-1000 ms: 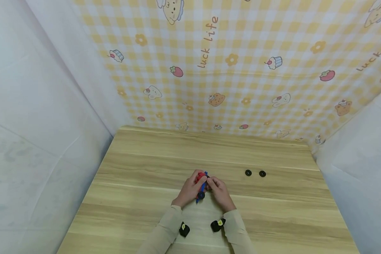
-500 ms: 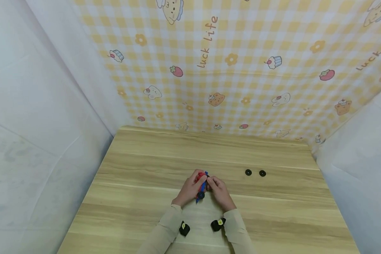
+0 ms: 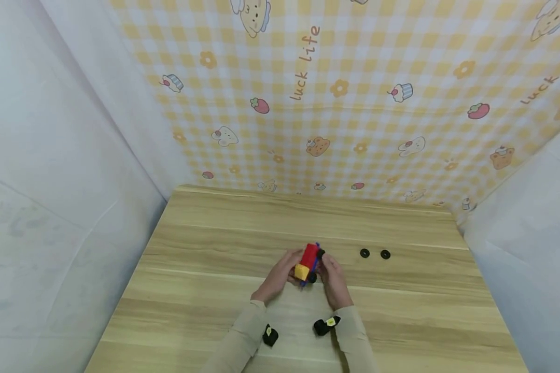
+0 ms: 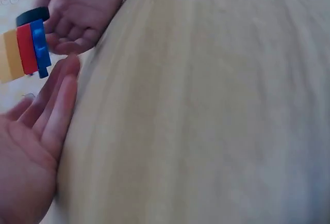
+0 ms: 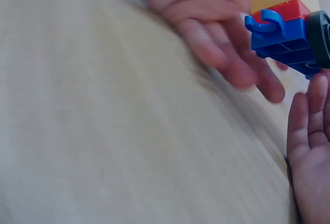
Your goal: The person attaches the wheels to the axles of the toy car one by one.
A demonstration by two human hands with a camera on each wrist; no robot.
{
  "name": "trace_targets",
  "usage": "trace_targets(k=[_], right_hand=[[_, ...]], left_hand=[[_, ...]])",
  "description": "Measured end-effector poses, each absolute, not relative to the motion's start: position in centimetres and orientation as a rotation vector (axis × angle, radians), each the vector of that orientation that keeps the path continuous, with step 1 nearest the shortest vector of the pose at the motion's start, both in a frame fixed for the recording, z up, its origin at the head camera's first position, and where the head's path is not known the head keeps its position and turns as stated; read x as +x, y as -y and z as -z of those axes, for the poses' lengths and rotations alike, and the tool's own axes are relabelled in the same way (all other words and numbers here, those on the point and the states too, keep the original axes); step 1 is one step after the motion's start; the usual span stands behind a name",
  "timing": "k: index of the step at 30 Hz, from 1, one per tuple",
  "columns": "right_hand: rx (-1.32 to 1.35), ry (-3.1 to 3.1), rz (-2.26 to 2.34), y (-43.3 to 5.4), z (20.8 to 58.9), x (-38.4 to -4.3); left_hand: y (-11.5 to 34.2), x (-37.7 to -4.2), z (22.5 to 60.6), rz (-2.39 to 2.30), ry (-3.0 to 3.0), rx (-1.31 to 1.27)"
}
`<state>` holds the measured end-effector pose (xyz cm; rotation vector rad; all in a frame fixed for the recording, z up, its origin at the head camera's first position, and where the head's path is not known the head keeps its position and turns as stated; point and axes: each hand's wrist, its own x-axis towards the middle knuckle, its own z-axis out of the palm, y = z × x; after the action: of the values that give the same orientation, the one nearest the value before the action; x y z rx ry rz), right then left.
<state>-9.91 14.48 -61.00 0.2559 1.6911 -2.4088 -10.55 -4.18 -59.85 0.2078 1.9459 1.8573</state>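
Observation:
A toy car (image 3: 310,256) of red, yellow and blue building blocks is held between both hands, its red and yellow top facing up in the head view. Black wheels (image 3: 312,277) show along its right side. My left hand (image 3: 277,275) holds its left side, the lower fingers stretched out beneath it in the right wrist view. My right hand (image 3: 335,280) grips it at the far right wheel (image 3: 321,254). A blue hook (image 5: 265,21) sticks out of the blue base (image 5: 289,43). The toy is above the tabletop in both wrist views.
Two loose black wheels (image 3: 364,253) lie on the wooden table (image 3: 205,243), right of the hands. A black wrist camera (image 3: 270,335) sits at the left sleeve, another black camera (image 3: 325,326) at the right. A checked yellow cloth (image 3: 270,119) hangs behind the table.
The toy car has turned so its red and yellow top shows, and has moved slightly right. My left thumb has left its blue side. My right hand has shifted right with it.

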Motion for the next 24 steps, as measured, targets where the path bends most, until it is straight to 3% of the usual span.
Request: trace_targets(k=[6, 11, 18, 24], right_hand=[[0.304, -1.657, 2.455, -14.9, 60.8, -9.8], [0.385, -2.079, 2.133, -15.5, 59.7, -9.7], [0.616, -2.798, 1.705, -20.7, 58.6, -10.1], [0.74, -2.901, 1.396, -23.3, 58.7, -10.3]], left_hand=[[3.7, -9.9, 59.8, -1.875, -1.672, 0.143], [4.1, -9.7, 59.8, -2.032, -1.581, 0.04], [4.2, -9.6, 60.4, -2.17, -1.654, 0.033], [4.0, -9.4, 60.3, -2.132, -1.758, 0.052]])
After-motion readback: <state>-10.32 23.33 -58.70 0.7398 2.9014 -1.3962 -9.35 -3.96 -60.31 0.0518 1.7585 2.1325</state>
